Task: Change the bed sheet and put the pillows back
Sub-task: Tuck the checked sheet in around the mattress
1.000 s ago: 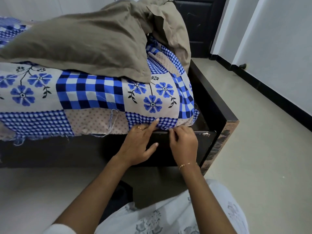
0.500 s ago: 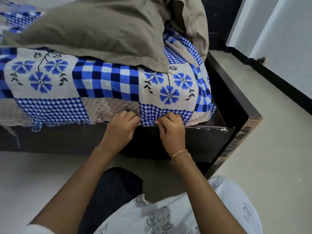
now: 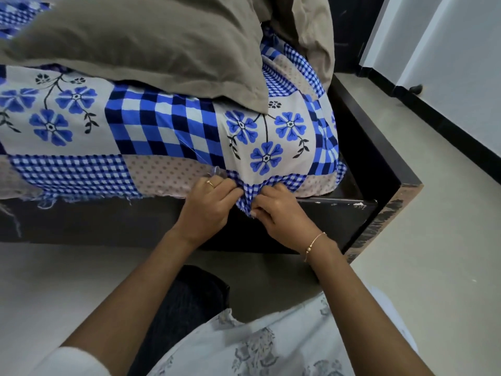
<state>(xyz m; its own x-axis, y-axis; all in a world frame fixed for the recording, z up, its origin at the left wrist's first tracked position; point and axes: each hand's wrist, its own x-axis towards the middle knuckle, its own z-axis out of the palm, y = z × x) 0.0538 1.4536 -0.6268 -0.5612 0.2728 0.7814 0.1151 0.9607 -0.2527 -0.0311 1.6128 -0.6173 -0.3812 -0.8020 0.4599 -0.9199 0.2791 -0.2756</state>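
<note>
A blue, white and beige patchwork bed sheet [image 3: 162, 126] with flowers and checks covers the mattress down to the dark bed frame [image 3: 379, 164]. Two olive-grey pillows lie on it: one large pillow [image 3: 141, 42] across the top left, another pillow [image 3: 311, 25] bunched at the far corner. My left hand [image 3: 208, 210] and my right hand [image 3: 279, 213] meet at the sheet's lower edge near the corner. Both pinch a bunched fold of blue gingham hem, pulled down over the frame's side rail.
The dark frame's corner post [image 3: 385, 221], scuffed along its edge, juts out to the right. Pale tiled floor [image 3: 433, 267] surrounds the bed, with a white wall and black skirting [image 3: 447, 126] at the right. My knee and patterned top fill the bottom.
My left hand's fingers were straight against the sheet edge; both hands have since curled and gathered the gingham hem into a fold, drawing it downward. The view has moved closer to the bed.
</note>
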